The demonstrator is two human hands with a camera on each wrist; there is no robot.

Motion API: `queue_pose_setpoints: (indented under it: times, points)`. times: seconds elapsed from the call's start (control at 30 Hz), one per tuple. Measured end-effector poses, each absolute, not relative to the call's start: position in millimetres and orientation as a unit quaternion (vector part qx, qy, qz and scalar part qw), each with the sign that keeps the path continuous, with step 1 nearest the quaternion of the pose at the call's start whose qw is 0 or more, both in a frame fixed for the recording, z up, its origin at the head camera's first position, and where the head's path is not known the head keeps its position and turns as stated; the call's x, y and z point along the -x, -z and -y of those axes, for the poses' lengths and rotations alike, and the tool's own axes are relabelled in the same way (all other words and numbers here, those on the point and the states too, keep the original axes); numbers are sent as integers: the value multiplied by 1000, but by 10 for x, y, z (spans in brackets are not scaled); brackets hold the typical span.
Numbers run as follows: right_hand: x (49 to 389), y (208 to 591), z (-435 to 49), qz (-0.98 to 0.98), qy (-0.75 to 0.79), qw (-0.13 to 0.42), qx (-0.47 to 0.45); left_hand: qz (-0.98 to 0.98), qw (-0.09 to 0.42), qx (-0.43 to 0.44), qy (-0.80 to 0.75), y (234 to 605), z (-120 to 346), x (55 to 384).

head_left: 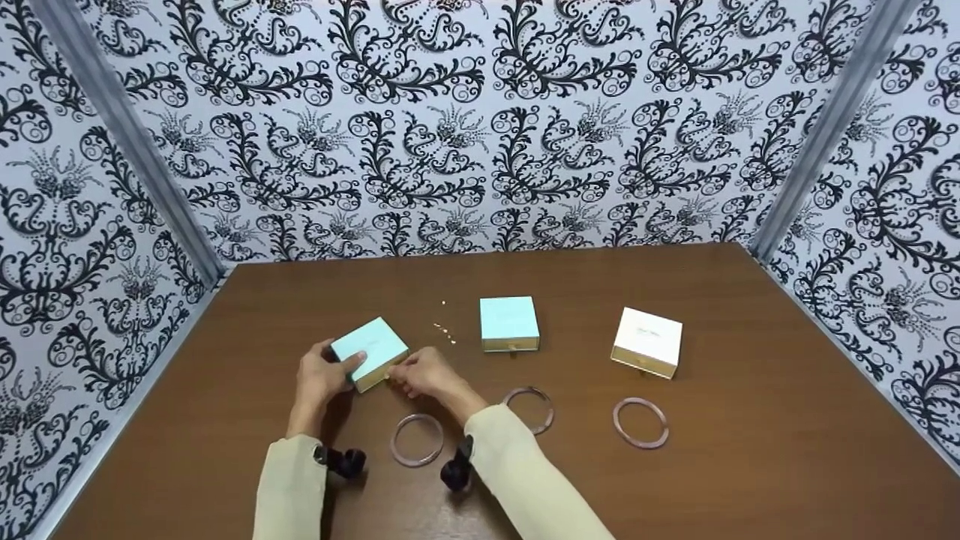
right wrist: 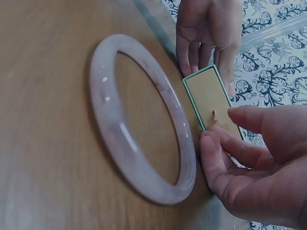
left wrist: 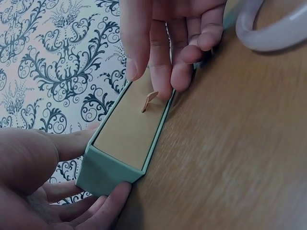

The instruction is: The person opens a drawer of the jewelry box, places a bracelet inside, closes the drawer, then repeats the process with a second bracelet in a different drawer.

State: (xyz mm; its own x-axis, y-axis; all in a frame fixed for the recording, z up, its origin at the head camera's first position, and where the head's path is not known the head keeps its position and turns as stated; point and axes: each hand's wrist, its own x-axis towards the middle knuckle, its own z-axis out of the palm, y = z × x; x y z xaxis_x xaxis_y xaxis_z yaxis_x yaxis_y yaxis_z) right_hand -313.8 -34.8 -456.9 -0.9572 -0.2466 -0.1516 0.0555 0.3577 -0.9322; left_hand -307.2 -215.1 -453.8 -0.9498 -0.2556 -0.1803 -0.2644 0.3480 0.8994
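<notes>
A small turquoise drawer box with a gold front stands at the left of the table, turned at an angle. My left hand grips its left end, thumb on the lid and fingers around the side. A short ribbon pull tab sticks out of the drawer front, which sits level inside its sleeve. Beside that tab is my right hand, thumb and fingertips apart at the front's edges, the tab showing free between them. Nearest to the hands lies a pale pinkish bangle, flat on the wood.
A second turquoise box stands at the back middle, a white box to the right. Two more bangles lie on the table, one bangle partly behind the right sleeve, another bangle farther right. Tiny pale bits lie between the turquoise boxes.
</notes>
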Motion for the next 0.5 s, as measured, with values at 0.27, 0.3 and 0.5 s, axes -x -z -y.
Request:
queue_pose_setpoints:
  times: [0.27, 0.3, 0.5]
  points:
    - [3098, 4533, 419, -848, 514, 126, 38, -828, 7, 154, -539, 4548, 2168, 3063]
    - [3097, 4533, 428, -847, 515, 127, 33, -830, 6, 152, -536, 4550, 2172, 3060]
    - [3123, 4529, 475, -848, 516, 119, 11, -830, 7, 147, -539, 4546, 2168, 3069]
